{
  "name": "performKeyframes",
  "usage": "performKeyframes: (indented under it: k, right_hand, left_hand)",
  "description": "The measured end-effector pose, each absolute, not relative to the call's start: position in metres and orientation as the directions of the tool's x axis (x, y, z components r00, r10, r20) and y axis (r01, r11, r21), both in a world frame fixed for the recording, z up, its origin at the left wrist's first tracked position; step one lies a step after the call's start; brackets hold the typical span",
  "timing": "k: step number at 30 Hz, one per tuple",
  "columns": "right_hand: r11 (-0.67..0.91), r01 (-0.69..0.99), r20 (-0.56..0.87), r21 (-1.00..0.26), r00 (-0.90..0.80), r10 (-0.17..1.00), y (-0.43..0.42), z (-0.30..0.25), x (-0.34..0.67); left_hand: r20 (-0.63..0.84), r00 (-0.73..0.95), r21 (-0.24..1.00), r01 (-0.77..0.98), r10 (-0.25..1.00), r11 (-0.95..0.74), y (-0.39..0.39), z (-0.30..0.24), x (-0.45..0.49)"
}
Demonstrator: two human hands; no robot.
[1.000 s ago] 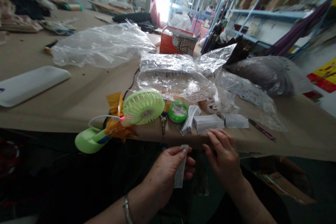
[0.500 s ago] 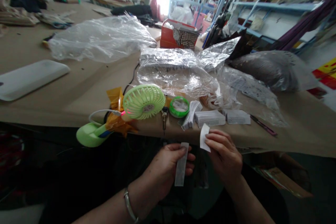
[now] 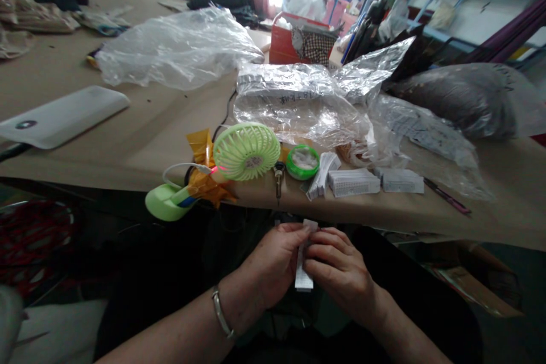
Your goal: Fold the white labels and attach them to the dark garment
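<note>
Below the table's front edge, my left hand point(image 3: 277, 259) pinches a narrow white printed label strip point(image 3: 304, 277) near its upper end. My right hand point(image 3: 339, 267) is closed against the same strip from the right, its fingers lying across the strip's face. Whether the strip is one layer or several cannot be made out. On the table just beyond the hands stand stacks of white labels point(image 3: 354, 183), one of them leaning point(image 3: 323, 175). A green round tub point(image 3: 302, 162) with whitish contents sits to their left.
A green fan point(image 3: 246, 152) is taped at the table point(image 3: 145, 165) edge beside a small pointed tool point(image 3: 278, 182). Clear plastic bags point(image 3: 298, 116) lie behind. Thin tweezers-like tool point(image 3: 447, 196) at right, white flat case point(image 3: 63, 116) at left, red box point(image 3: 284, 40) at back.
My right hand has moved left and down, bringing its white label onto the strip in my left hand. The two hands now meet. The camera view has shifted slightly.
</note>
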State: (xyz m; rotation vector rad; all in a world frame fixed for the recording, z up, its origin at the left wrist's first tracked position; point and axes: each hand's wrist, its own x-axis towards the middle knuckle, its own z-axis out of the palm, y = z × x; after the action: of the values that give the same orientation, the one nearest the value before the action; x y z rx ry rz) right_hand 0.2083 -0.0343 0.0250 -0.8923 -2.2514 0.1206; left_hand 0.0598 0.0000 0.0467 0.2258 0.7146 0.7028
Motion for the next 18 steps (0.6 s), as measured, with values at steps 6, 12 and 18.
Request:
performKeyframes:
  k: [6,12,18]
  right_hand:
    - [0.746,0.569,0.567,-0.347,-0.507,0.650,-0.037,0.030,0.219]
    - [0.243,0.958,0.651,-0.153,-0.088,0.754,-0.012,0.034,0.298]
    - [0.079,0.994,0.533,0.074,-0.106,0.839,-0.006,0.020,0.341]
  left_hand:
    - [-0.599,0.481,0.443,-0.466,0.640,0.765,0.000,0.050,0.061]
    - [-0.701,0.398,0.496,-0.325,0.592,0.805,0.001,0.044,0.057]
    - [-0.693,0.424,0.500,-0.301,0.584,0.812,-0.002,0.031,0.057]
